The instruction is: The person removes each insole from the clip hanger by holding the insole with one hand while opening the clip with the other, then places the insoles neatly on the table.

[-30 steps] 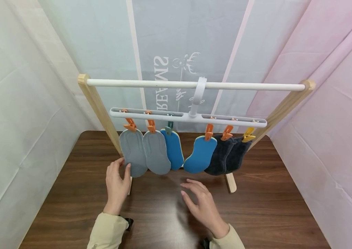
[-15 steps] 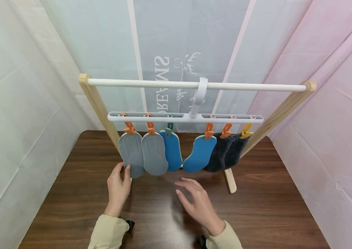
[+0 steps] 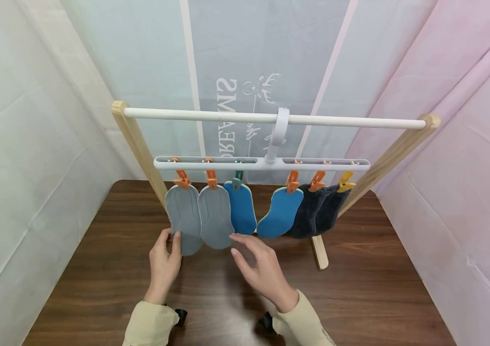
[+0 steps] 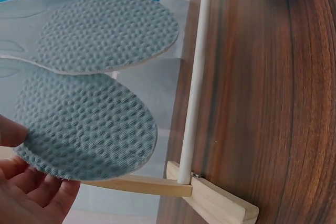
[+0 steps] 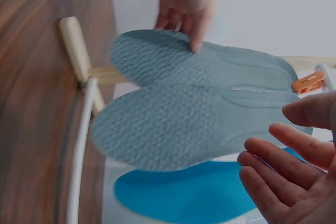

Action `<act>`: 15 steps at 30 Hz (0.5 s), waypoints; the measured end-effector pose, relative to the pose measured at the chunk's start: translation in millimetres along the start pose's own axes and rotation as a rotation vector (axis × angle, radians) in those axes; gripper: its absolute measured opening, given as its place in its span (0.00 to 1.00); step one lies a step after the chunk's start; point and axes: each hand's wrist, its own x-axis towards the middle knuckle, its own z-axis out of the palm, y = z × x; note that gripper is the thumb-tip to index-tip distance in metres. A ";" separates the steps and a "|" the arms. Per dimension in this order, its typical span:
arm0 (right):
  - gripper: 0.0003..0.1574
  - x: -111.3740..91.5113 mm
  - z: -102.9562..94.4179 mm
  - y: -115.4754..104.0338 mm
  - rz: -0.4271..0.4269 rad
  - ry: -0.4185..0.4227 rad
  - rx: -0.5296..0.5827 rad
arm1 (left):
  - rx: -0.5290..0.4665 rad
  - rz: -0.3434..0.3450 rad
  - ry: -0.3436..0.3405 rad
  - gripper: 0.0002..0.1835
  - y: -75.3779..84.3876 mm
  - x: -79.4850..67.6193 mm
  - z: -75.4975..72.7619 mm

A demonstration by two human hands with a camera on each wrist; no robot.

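My left hand (image 3: 163, 262) pinches the lower outer edge of the leftmost grey insole (image 3: 185, 211), thumb on its front and fingers behind. Textured fabric covers the lower half of that insole (image 4: 86, 124) in the left wrist view. My right hand (image 3: 264, 269) has its fingers extended close to the lower right edge of a second grey insole (image 3: 216, 216); whether they touch is unclear. In the right wrist view this hand (image 5: 299, 174) holds nothing. Orange clips (image 3: 211, 180) hold both grey insoles on a white hanger (image 3: 227, 166).
A blue insole (image 3: 242, 206) hangs from a green clip, beside another blue insole (image 3: 281, 211) and two dark insoles (image 3: 307, 214). The hanger hooks over a white rod (image 3: 197, 115) between wooden posts (image 3: 141, 149). Below lies a brown wooden table (image 3: 370, 288).
My right hand has moved left and slightly up, to the second grey insole. My left hand keeps its pinch while the grey insoles have swung slightly toward me.
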 end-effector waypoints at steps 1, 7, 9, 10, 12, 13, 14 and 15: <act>0.19 2.7 1.0 -0.9 -0.001 0.003 0.006 | 0.003 -0.005 -0.004 0.05 -0.3 -0.1 -0.2; 0.18 15.7 2.1 -6.6 -0.011 0.019 0.063 | 0.009 -0.012 -0.028 0.05 -0.1 -2.3 -1.5; 0.18 18.9 1.5 -8.9 -0.012 0.022 0.078 | 0.009 -0.015 -0.035 0.05 0.7 -3.2 -1.7; 0.18 20.5 1.1 -10.2 -0.014 0.022 0.088 | 0.011 -0.013 -0.038 0.05 1.2 -3.7 -1.8; 0.19 24.0 0.3 -13.3 -0.010 0.016 0.110 | 0.008 -0.014 -0.046 0.05 2.6 -4.9 -2.3; 0.19 25.9 0.0 -14.7 -0.012 0.013 0.120 | 0.008 -0.012 -0.047 0.05 3.1 -5.3 -2.4; 0.19 27.9 -0.2 -16.5 -0.011 0.010 0.132 | 0.005 -0.011 -0.048 0.05 3.6 -5.7 -2.5; 0.19 30.2 -0.6 -18.7 -0.011 0.008 0.147 | 0.002 -0.011 -0.049 0.05 4.2 -6.0 -2.7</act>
